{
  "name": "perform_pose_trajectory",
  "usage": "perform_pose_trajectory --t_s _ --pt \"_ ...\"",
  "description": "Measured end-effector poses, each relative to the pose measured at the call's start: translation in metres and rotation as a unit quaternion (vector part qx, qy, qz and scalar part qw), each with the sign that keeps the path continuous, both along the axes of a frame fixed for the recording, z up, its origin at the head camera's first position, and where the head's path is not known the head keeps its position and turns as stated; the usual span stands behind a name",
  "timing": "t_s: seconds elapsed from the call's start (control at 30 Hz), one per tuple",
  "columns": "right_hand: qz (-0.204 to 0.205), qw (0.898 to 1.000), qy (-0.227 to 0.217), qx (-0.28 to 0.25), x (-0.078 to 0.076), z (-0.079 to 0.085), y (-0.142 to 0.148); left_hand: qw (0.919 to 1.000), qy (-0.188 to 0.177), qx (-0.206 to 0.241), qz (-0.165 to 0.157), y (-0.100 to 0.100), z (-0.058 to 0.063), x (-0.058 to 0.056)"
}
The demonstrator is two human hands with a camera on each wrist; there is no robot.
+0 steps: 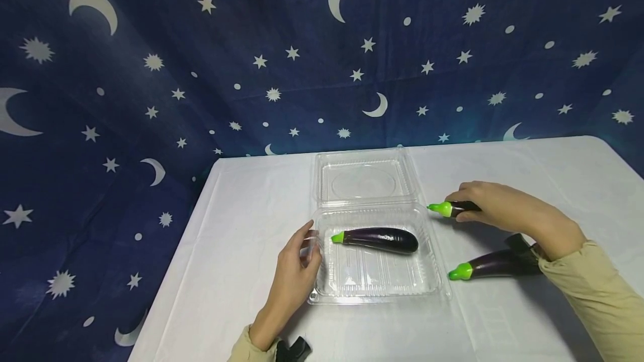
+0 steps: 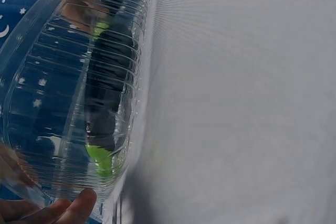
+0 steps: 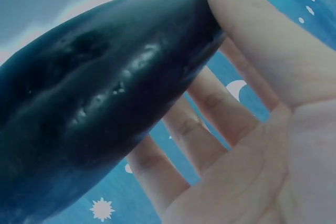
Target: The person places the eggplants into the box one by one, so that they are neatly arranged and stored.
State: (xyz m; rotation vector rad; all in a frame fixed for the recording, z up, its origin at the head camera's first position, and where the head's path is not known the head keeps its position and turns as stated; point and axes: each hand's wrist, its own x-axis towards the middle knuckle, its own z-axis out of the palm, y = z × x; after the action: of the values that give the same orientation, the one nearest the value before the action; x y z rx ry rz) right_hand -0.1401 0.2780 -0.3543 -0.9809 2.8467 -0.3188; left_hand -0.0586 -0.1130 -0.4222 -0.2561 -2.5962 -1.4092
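Note:
A clear plastic clamshell container lies on the table with its lid folded back. Inside its tray rests one eggplant, green stem end to the left. My left hand holds the tray's left rim, and in the left wrist view fingertips show at the clear wall. To the right of the container, my right hand grips a second eggplant between thumb and fingers, its green stem pointing left. Below the right forearm lies a third eggplant, its right end hidden by the wrist strap and sleeve.
A white cloth covers the table. Behind it and along the left hangs a dark blue curtain with moons and stars. Black straps sit at the wrists.

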Motion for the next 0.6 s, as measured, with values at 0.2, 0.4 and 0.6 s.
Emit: perform_pose_trajectory --t_s 0.2,0.4,0.6 --pt "0.004 1.0 0.023 -0.005 0.003 0.006 -0.002 1.0 -0.002 0.001 0.0 0.0 0.0 0.0" --pt "-0.004 1.0 0.03 0.007 0.008 0.013 -0.004 1.0 -0.003 0.0 0.0 0.0 0.0 0.0" --pt "-0.009 0.999 0.039 0.015 0.013 0.022 -0.01 1.0 -0.003 -0.003 -0.002 -0.001 0.001 0.0"
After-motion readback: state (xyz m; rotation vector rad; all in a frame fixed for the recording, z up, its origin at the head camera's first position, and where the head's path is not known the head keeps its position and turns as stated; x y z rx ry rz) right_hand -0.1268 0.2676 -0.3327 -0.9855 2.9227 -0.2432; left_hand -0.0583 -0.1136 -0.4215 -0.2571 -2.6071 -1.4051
